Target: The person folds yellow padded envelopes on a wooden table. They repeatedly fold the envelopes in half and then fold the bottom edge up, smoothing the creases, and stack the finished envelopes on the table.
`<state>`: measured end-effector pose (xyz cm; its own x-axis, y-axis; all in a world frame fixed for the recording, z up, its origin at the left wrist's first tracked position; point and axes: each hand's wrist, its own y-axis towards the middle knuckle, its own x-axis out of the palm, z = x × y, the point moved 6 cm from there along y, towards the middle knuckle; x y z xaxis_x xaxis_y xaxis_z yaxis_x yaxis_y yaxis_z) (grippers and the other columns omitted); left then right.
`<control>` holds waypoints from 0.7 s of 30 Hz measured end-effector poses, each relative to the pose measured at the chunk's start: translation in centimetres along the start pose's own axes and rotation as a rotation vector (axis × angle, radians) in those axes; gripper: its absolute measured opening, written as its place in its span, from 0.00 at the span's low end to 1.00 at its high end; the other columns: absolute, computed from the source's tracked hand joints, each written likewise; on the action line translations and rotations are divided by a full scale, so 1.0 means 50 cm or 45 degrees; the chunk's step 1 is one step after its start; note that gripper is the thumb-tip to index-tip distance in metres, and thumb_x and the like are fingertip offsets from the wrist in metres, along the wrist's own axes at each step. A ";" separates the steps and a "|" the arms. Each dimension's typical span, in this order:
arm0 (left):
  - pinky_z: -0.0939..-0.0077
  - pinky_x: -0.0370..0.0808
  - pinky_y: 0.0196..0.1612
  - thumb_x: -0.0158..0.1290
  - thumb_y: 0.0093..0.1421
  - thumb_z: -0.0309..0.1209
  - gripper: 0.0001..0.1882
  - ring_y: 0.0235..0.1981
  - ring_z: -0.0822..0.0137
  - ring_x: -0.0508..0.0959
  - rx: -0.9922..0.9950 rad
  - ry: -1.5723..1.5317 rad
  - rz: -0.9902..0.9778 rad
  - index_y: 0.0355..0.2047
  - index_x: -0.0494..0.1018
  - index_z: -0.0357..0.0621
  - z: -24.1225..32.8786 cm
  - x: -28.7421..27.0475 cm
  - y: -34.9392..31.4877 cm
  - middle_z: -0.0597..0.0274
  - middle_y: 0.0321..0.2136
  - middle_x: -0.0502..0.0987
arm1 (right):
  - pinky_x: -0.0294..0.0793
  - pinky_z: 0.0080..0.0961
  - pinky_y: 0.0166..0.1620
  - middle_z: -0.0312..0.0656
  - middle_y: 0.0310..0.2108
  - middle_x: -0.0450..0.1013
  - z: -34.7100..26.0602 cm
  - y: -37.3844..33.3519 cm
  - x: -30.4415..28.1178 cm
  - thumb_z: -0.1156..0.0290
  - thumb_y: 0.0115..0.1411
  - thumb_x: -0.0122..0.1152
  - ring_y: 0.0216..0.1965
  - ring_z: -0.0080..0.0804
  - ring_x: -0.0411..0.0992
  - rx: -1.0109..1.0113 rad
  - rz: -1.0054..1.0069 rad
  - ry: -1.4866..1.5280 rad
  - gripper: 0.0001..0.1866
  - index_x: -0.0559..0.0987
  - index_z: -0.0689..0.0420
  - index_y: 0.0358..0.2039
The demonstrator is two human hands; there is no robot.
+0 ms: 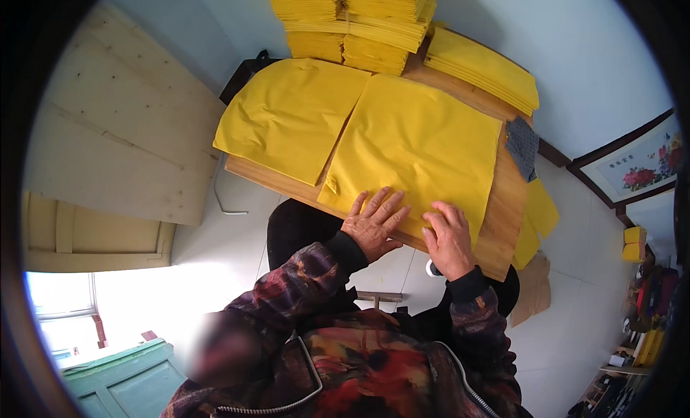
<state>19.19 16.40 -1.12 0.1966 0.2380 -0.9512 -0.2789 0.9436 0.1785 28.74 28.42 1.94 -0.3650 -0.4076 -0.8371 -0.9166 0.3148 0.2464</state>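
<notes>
A large yellow sheet (417,138), soft and slightly wrinkled like cloth, lies flat on the wooden table (499,235). My left hand (375,222) rests on its near edge with the fingers spread. To the right, my right hand (450,238) touches the same edge, its fingers bent and thumb near the forefinger; whether anything is pinched there is hidden. A small crumpled yellow bit (330,185) sits at the sheet's near left corner. Beside it on the left lies a second yellow sheet (291,116), rounded at its far left side.
Tall stacks of folded yellow pieces (384,30) stand at the table's back, with a flatter pile (481,69) to their right. A grey cloth (522,148) hangs at the right edge. Wooden boards (122,123) lean at left; a framed flower picture (636,166) stands at right.
</notes>
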 end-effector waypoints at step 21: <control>0.56 0.62 0.54 0.63 0.42 0.46 0.38 0.56 0.53 0.63 -0.385 0.262 -0.129 0.52 0.65 0.45 -0.129 -0.046 -0.065 0.55 0.56 0.63 | 0.63 0.40 0.54 0.46 0.51 0.65 0.020 -0.018 0.017 0.73 0.47 0.64 0.53 0.48 0.62 0.053 -0.062 -0.039 0.17 0.74 0.60 0.38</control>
<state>13.58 11.31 -1.11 0.0531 0.0666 -0.9964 -0.5384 0.8422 0.0276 29.43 28.67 0.52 -0.3145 -0.3968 -0.8624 -0.9253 0.3309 0.1852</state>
